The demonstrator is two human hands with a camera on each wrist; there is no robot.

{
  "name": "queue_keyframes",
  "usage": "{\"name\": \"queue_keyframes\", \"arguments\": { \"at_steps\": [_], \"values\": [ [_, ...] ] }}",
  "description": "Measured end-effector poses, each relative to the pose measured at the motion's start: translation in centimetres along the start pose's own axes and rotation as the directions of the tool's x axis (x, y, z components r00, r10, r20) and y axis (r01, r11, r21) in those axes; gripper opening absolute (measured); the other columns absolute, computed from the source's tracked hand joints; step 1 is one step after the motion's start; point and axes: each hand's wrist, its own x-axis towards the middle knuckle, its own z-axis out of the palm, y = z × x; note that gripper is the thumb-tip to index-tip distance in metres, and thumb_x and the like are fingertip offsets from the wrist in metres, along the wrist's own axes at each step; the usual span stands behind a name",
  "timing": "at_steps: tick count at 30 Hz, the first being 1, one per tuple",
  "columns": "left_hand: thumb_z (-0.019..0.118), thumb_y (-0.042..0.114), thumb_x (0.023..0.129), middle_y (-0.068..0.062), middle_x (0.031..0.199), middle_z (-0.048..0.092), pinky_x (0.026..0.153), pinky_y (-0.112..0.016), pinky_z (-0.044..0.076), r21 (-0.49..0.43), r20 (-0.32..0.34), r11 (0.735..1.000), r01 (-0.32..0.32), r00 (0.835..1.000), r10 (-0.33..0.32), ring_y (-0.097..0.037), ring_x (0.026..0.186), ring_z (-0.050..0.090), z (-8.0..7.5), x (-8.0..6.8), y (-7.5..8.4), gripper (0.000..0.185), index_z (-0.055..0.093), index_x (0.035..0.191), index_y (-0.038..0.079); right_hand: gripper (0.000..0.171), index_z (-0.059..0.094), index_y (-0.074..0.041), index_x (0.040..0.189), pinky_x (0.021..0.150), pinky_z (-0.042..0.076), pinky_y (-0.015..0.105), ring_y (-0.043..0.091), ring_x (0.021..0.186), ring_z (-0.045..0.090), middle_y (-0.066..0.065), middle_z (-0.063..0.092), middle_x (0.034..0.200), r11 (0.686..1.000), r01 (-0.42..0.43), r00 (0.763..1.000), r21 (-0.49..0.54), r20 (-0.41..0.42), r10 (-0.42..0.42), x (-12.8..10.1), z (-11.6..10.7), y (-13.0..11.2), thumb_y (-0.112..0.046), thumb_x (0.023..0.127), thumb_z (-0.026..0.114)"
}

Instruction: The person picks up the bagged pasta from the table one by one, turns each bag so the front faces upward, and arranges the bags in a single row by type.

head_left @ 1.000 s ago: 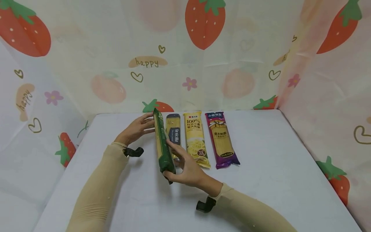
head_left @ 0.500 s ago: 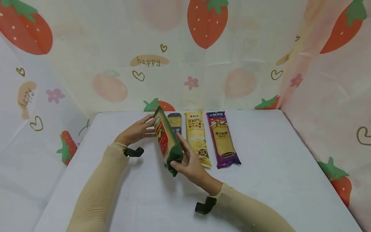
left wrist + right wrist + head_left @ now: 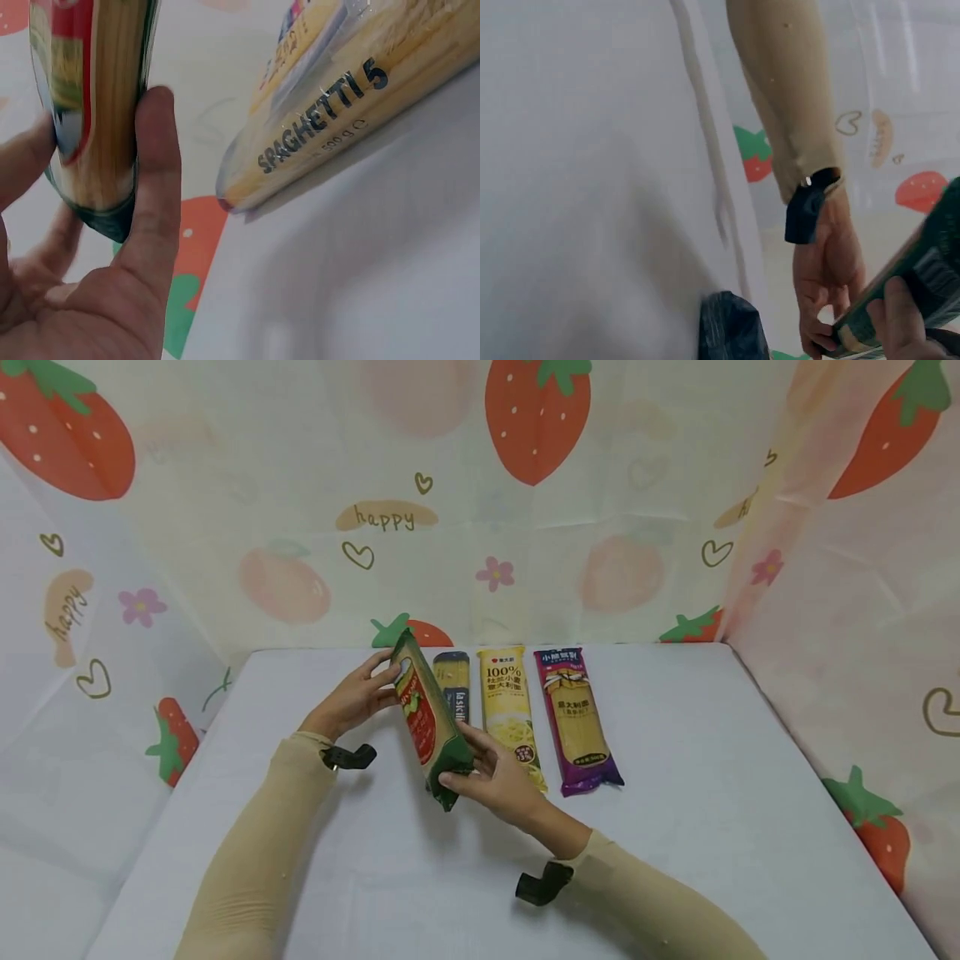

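Hands hold a long green-and-red plastic spaghetti packet (image 3: 429, 720) tilted above the white table (image 3: 712, 827): left hand (image 3: 352, 700) pinches its 12 o'clock end, right hand (image 3: 498, 781) grips its 6 o'clock end. Three flat packets lie just toward 3 o'clock: dark blue (image 3: 452, 685), yellow (image 3: 512, 710), purple (image 3: 573, 718). Bare tabletop spreads toward 9 and 6 o'clock edges.
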Motion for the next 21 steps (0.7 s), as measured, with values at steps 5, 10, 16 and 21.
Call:
{"name": "queue_keyframes", "arguments": {
  "at_steps": [5,10,16,21],
  "values": [
    [0.055,0.029,0.114,-0.010,0.133,0.056,0.090,-0.026,0.059,0.015,-0.081,1.000,0.011,0.997,-0.009,-0.014,0.102,0.069,0.08,0.00,-0.24,0.071,0.020,0.172,0.008,0.091,0.030,-0.008,0.170,0.106,0.057,0.040,0.038,0.146,0.054,0.019,0.047,0.165,0.990,-0.004,1.000,-0.143,-0.013,0.002,-0.16,-0.26,-0.16,-0.012,0.096,0.084],
    [0.057,0.027,0.114,-0.013,0.137,0.054,0.092,-0.025,0.058,0.011,-0.132,0.999,0.030,0.991,-0.029,-0.012,0.101,0.069,0.05,-0.20,-0.32,0.074,0.018,0.172,0.005,0.099,0.028,-0.014,0.171,0.102,0.060,0.038,0.035,0.139,0.061,0.018,0.053,0.160,0.964,-0.008,1.000,-0.267,-0.030,0.000,-0.32,-0.25,-0.35,-0.016,0.093,0.088],
    [0.063,0.028,0.111,-0.016,0.137,0.055,0.092,-0.024,0.059,0.063,-0.187,0.997,0.050,0.982,-0.038,-0.012,0.100,0.070,-0.29,-0.55,0.09,0.074,0.024,0.171,0.007,0.101,0.030,-0.021,0.171,0.097,0.061,0.032,0.028,0.127,0.069,0.013,0.062,0.150,0.878,0.009,1.000,-0.478,-0.011,-0.016,-0.32,-0.16,-0.63,-0.024,0.091,0.091],
    [0.064,0.028,0.111,-0.023,0.146,0.050,0.093,-0.025,0.059,0.103,-0.199,0.991,0.081,0.978,-0.060,-0.013,0.102,0.071,-0.66,-0.64,0.64,0.075,0.025,0.170,0.005,0.096,0.034,-0.023,0.170,0.096,0.061,0.032,0.025,0.123,0.069,0.010,0.059,0.153,0.856,-0.034,0.999,-0.515,0.002,0.041,-0.12,0.16,-0.46,-0.027,0.092,0.090]
  ]
}}
